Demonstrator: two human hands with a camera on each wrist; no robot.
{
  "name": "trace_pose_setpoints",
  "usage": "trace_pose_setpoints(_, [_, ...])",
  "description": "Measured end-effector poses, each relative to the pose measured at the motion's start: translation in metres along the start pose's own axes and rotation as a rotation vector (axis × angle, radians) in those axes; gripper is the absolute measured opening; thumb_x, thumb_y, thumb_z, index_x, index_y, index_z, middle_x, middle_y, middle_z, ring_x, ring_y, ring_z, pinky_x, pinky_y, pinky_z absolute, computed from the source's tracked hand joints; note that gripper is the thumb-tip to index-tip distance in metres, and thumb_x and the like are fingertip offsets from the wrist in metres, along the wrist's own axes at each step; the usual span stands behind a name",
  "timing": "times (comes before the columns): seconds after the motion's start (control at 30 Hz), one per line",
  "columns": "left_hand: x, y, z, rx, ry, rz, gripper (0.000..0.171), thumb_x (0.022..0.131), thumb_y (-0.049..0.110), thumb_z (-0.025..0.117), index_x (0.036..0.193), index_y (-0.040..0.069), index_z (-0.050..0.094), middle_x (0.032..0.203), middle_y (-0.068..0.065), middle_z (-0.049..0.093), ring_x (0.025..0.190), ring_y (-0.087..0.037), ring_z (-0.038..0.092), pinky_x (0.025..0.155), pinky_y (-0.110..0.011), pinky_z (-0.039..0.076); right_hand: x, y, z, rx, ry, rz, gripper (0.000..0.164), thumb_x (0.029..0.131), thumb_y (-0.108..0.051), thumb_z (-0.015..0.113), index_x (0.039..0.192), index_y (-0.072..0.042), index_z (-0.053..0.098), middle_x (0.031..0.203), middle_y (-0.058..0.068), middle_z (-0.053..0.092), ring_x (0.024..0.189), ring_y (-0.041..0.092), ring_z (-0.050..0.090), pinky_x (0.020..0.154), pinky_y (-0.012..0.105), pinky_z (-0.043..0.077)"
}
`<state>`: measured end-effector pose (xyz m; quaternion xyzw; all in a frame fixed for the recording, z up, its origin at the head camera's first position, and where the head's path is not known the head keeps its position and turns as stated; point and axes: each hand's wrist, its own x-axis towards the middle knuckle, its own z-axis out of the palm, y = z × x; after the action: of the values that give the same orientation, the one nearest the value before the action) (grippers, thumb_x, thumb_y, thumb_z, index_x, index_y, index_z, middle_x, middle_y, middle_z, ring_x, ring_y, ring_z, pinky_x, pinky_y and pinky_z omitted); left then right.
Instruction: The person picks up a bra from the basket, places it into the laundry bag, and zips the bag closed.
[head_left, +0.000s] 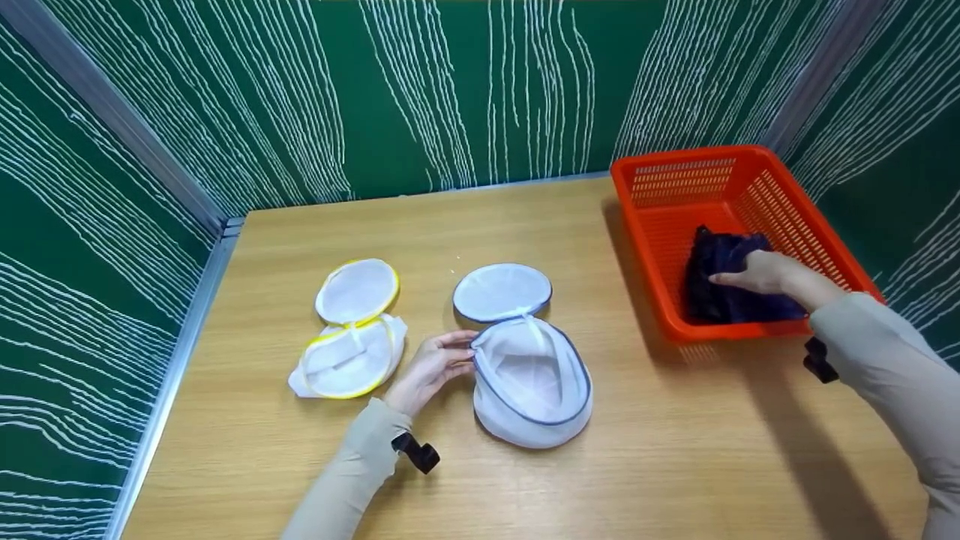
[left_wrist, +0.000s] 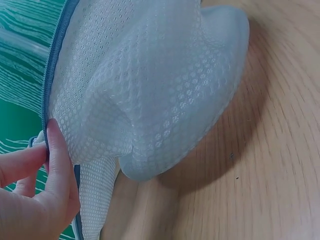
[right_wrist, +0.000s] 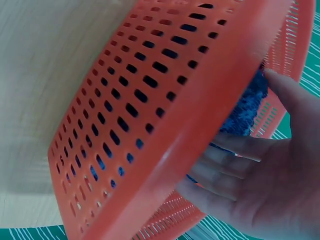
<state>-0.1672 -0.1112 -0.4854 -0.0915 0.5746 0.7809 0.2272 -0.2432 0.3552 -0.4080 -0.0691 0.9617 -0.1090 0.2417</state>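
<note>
A white mesh laundry bag with a blue-grey zip edge (head_left: 532, 431) stands on the table, its round lid (head_left: 502, 292) folded back. My left hand (head_left: 433, 367) pinches the zip edge on its left side between thumb and fingers; the left wrist view shows the honeycomb mesh (left_wrist: 150, 95) sagging beside this hand (left_wrist: 40, 185). In the red plastic basket (head_left: 645, 247) lies a bunched dark blue cloth item (head_left: 720, 292). My right hand (head_left: 765, 271) reaches over the rim and touches this cloth. In the right wrist view its fingers are fairly straight, with fingertips partly hidden.
Left of the blue-edged bag lies a second white mesh bag with yellow edging (head_left: 352, 360), its lid also folded back. Green walls with white streaks (head_left: 525, 97) enclose the wooden table (head_left: 600, 487). The basket stands at the back right.
</note>
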Motion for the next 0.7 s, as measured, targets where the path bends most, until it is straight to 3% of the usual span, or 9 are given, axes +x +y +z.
trace_pose_setpoints(0.07, [0.0002, -0.0007, -0.0001, -0.008, -0.002, 0.001, 0.036, 0.078, -0.012, 0.052, 0.114, -0.008, 0.052, 0.087, -0.005, 0.061, 0.067, -0.013, 0.058, 0.062, -0.022, 0.049, 0.0026, 0.0003, 0.0018, -0.016, -0.007, -0.003, 0.081, 0.084, -0.057, 0.04, 0.099, 0.021, 0.049, 0.089, 0.037, 0.052, 0.073, 0.036, 0.052, 0.063, 0.043, 0.044])
trace_pose_setpoints(0.13, [-0.0003, -0.0012, 0.0003, -0.013, -0.007, 0.0, 0.036, 0.078, -0.012, 0.052, 0.114, -0.009, 0.051, 0.087, -0.005, 0.061, 0.066, -0.013, 0.058, 0.062, -0.022, 0.049, 0.0038, 0.001, 0.0042, -0.011, -0.013, -0.01, 0.069, 0.084, -0.054, 0.042, 0.085, 0.014, 0.052, 0.069, 0.021, 0.051, 0.061, 0.027, 0.05, 0.056, 0.037, 0.041])
trace_pose_setpoints(0.2, [-0.0001, -0.0016, 0.0007, -0.014, -0.006, -0.001, 0.036, 0.078, -0.012, 0.052, 0.114, -0.009, 0.051, 0.087, -0.005, 0.061, 0.066, -0.013, 0.058, 0.062, -0.022, 0.049, 0.004, 0.0013, 0.0059, 0.019, -0.018, -0.013, 0.055, 0.085, -0.049, 0.044, 0.068, 0.003, 0.049, 0.057, 0.004, 0.04, 0.051, 0.017, 0.041, 0.049, 0.03, 0.036])
trace_pose_setpoints(0.27, [0.0001, -0.0018, 0.001, -0.016, -0.007, 0.0, 0.036, 0.078, -0.012, 0.052, 0.114, -0.009, 0.051, 0.087, -0.006, 0.061, 0.066, -0.013, 0.058, 0.062, -0.023, 0.049, 0.0039, 0.0013, 0.0068, 0.05, -0.027, -0.019, 0.046, 0.086, -0.043, 0.046, 0.063, -0.004, 0.043, 0.053, -0.002, 0.033, 0.046, 0.012, 0.035, 0.047, 0.028, 0.033])
trace_pose_setpoints(0.33, [0.0004, -0.002, 0.0011, -0.018, -0.007, -0.001, 0.036, 0.078, -0.012, 0.051, 0.114, -0.01, 0.05, 0.087, -0.006, 0.061, 0.066, -0.014, 0.058, 0.062, -0.023, 0.049, 0.0039, 0.0008, 0.0074, 0.075, -0.026, -0.027, 0.039, 0.086, -0.036, 0.047, 0.061, -0.007, 0.04, 0.051, -0.003, 0.032, 0.045, 0.01, 0.033, 0.047, 0.027, 0.032])
trace_pose_setpoints(0.5, [0.0005, -0.0022, 0.0003, -0.027, -0.005, -0.004, 0.036, 0.078, -0.013, 0.052, 0.114, -0.009, 0.051, 0.088, -0.006, 0.061, 0.066, -0.014, 0.059, 0.062, -0.023, 0.05, 0.004, 0.0013, 0.008, 0.123, 0.011, -0.071, 0.026, 0.084, -0.019, 0.052, 0.068, 0.0, 0.043, 0.056, 0.0, 0.036, 0.049, 0.013, 0.037, 0.048, 0.028, 0.033])
trace_pose_setpoints(0.63, [0.0, -0.002, -0.0002, -0.032, -0.005, -0.005, 0.036, 0.078, -0.013, 0.052, 0.114, -0.009, 0.051, 0.089, -0.006, 0.061, 0.066, -0.014, 0.059, 0.062, -0.023, 0.05, 0.003, 0.0022, 0.0075, 0.14, 0.057, -0.102, 0.024, 0.081, -0.009, 0.053, 0.062, -0.004, 0.04, 0.053, -0.001, 0.032, 0.046, 0.011, 0.032, 0.046, 0.026, 0.03])
trace_pose_setpoints(0.7, [0.0001, -0.0023, -0.0007, -0.026, -0.01, -0.001, 0.037, 0.078, -0.012, 0.052, 0.114, -0.009, 0.051, 0.089, -0.006, 0.061, 0.066, -0.015, 0.059, 0.063, -0.024, 0.05, 0.0023, 0.0024, 0.0071, 0.13, 0.084, -0.112, 0.02, 0.079, -0.005, 0.054, 0.062, 0.001, 0.044, 0.053, 0.005, 0.037, 0.047, 0.017, 0.037, 0.047, 0.028, 0.034])
